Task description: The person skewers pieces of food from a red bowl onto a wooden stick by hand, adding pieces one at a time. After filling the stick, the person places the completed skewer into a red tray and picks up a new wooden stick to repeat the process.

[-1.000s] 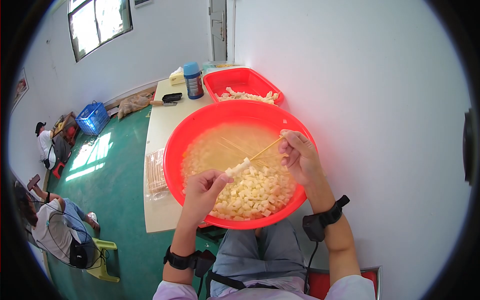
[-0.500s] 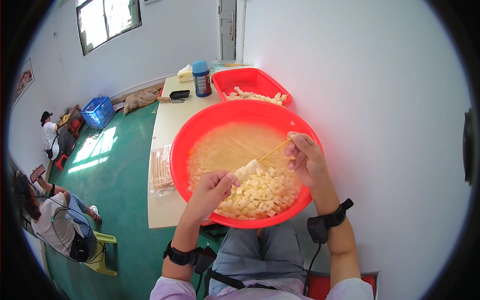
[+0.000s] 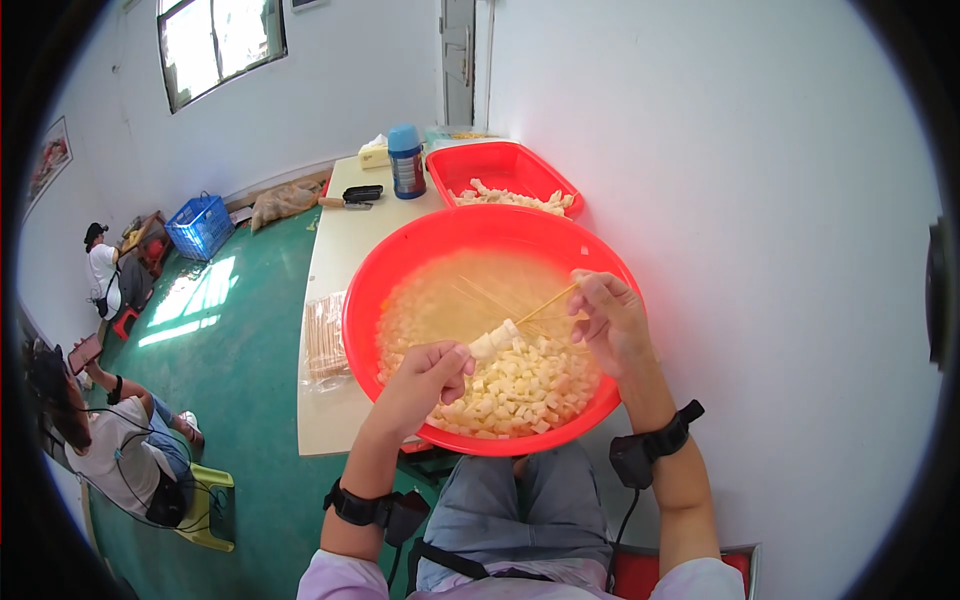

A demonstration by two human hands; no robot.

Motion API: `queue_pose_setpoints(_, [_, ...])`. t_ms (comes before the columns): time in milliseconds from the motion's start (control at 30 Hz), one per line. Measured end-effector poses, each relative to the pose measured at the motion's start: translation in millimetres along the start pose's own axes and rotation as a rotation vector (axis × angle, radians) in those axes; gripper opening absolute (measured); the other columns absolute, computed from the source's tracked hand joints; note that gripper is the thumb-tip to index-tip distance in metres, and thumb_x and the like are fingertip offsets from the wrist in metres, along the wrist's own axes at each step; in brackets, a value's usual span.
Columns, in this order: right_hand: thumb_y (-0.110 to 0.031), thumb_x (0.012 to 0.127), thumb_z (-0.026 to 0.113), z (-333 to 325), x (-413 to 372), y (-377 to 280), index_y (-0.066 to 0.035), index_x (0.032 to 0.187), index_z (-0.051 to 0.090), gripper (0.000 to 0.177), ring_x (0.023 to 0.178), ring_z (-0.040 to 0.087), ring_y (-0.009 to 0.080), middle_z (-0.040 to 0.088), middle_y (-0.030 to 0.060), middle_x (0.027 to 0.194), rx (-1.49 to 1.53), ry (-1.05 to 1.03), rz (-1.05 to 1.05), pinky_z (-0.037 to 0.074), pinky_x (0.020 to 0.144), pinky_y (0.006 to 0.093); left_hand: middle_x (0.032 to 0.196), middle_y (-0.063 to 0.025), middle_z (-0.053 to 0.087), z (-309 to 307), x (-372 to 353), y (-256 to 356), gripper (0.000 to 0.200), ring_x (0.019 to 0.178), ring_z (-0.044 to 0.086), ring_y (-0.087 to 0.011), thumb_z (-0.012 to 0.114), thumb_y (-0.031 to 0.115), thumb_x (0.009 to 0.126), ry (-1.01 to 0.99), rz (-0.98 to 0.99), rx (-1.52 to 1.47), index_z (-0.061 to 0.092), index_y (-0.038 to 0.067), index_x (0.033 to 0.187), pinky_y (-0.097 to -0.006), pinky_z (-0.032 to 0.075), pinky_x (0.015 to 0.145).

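Observation:
A thin bamboo skewer slants above the big red basin, with several pale food chunks threaded on its lower end. My left hand is closed around the lower end of those chunks, so part of them is hidden by my fingers. At the skewer's upper end, my right hand pinches the bare stick between thumb and forefinger. Below both hands, cloudy liquid fills the basin, and a heap of small whitish cubes lies in it. A few loose skewers rest in the liquid behind.
A plastic pack of skewers lies left of the basin. Behind stand a red rectangular tub with finished-looking skewers, a blue thermos and a tissue box. A seated person holds a phone at left; another sits farther back.
The view has shifted slightly. Both hands keep nearly the same hold on the skewer and chunks, and the seated person's phone is a little higher relative to their head.

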State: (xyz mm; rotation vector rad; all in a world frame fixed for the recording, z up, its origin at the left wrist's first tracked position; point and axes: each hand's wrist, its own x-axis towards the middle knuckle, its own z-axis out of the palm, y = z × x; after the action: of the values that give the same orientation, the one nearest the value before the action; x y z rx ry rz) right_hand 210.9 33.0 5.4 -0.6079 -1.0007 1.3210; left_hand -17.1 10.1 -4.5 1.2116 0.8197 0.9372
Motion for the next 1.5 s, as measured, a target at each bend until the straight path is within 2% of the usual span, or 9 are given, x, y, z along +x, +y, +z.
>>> queue_pose_setpoints(233, [-0.011, 0.082, 0.056, 8, -5, -3, 0.001, 0.088, 0.057, 0.014, 0.066, 0.054, 0.0100, 0.056, 0.0057, 0.075, 0.031, -0.058, 0.030, 0.048, 0.046, 0.0242, 0.052, 0.0026, 0.037, 4, 2, 2, 0.025, 0.050, 0.035, -0.0061, 0.043, 0.018, 0.088, -0.022, 0.044, 0.035, 0.054, -0.001, 0.076, -0.0189, 0.030, 0.049])
queue_pose_setpoints(433, [-0.014, 0.079, 0.060, 9, -7, -1, 0.001, 0.086, 0.059, 0.016, 0.063, 0.053, 0.0087, 0.057, 0.0047, 0.073, -0.113, -0.066, 0.086, 0.048, 0.046, 0.0237, 0.053, 0.0030, 0.037, 6, 2, -2, 0.025, 0.050, 0.035, -0.0057, 0.043, 0.018, 0.089, -0.007, 0.072, 0.050, 0.055, -0.001, 0.078, -0.0185, 0.029, 0.049])
queue_pose_setpoints(633, [-0.012, 0.080, 0.058, 12, -9, 1, 0.003, 0.091, 0.059, 0.018, 0.062, 0.053, 0.0086, 0.056, 0.0051, 0.068, -0.234, -0.143, 0.184, 0.047, 0.043, 0.0228, 0.054, 0.0049, 0.037, 11, 4, -8, 0.023, 0.049, 0.033, -0.0019, 0.045, 0.017, 0.088, 0.128, 0.236, 0.259, 0.056, -0.001, 0.078, -0.0179, 0.027, 0.044])
queue_pose_setpoints(733, [-0.012, 0.080, 0.059, 14, -9, 2, 0.003, 0.091, 0.060, 0.019, 0.061, 0.052, 0.0082, 0.056, 0.0050, 0.068, -0.191, -0.137, 0.199, 0.047, 0.043, 0.0224, 0.054, 0.0054, 0.038, 12, 6, -9, 0.022, 0.048, 0.032, -0.0010, 0.046, 0.016, 0.087, 0.117, 0.293, 0.228, 0.057, -0.001, 0.078, -0.0181, 0.026, 0.042])
queue_pose_setpoints(1033, [-0.016, 0.078, 0.062, 13, -8, 4, 0.002, 0.089, 0.061, 0.021, 0.063, 0.052, 0.0066, 0.057, 0.0040, 0.071, -0.240, -0.159, 0.208, 0.046, 0.046, 0.0197, 0.053, 0.0048, 0.039, 14, 7, -6, 0.023, 0.048, 0.033, -0.0018, 0.046, 0.016, 0.087, 0.141, 0.277, 0.304, 0.058, -0.001, 0.078, -0.0179, 0.026, 0.043])
queue_pose_setpoints(1133, [-0.017, 0.077, 0.063, 26, -11, 4, 0.001, 0.088, 0.062, 0.021, 0.064, 0.052, 0.0068, 0.056, 0.0036, 0.071, -0.336, -0.087, 0.107, 0.047, 0.048, 0.0196, 0.053, 0.0040, 0.039, 12, 8, -5, 0.023, 0.047, 0.034, -0.0028, 0.046, 0.017, 0.087, 0.177, 0.224, 0.152, 0.058, -0.001, 0.078, -0.0179, 0.027, 0.043])
queue_pose_setpoints(1233, [-0.016, 0.077, 0.063, 22, -3, 19, 0.000, 0.079, 0.060, 0.016, 0.061, 0.052, 0.0073, 0.055, 0.0019, 0.066, -0.436, 0.021, -0.165, 0.046, 0.049, 0.0197, 0.054, 0.0046, 0.036, 8, 6, -1, 0.023, 0.048, 0.033, -0.0038, 0.046, 0.018, 0.087, 0.292, 0.219, 0.035, 0.057, -0.002, 0.082, -0.0178, 0.027, 0.044])
queue_pose_setpoints(1333, [-0.013, 0.075, 0.060, -1, 3, 20, 0.000, 0.071, 0.055, 0.014, 0.056, 0.051, 0.0073, 0.052, 0.0009, 0.060, -0.528, 0.034, -0.030, 0.043, 0.047, 0.0207, 0.053, 0.0047, 0.028, 3, 5, 0, 0.024, 0.047, 0.030, -0.0059, 0.044, 0.019, 0.088, 0.352, 0.224, -0.012, 0.053, -0.002, 0.081, -0.0195, 0.026, 0.046])
queue_pose_setpoints(1500, [-0.011, 0.071, 0.059, 1, -3, -5, -0.001, 0.071, 0.052, 0.012, 0.053, 0.051, 0.0102, 0.053, 0.0047, 0.058, -1.148, -0.156, 0.013, 0.041, 0.048, 0.0247, 0.053, 0.0050, 0.027, 2, 4, 0, 0.024, 0.048, 0.030, -0.0058, 0.044, 0.019, 0.089, 0.355, 0.228, -0.042, 0.053, -0.001, 0.080, -0.0197, 0.027, 0.046])
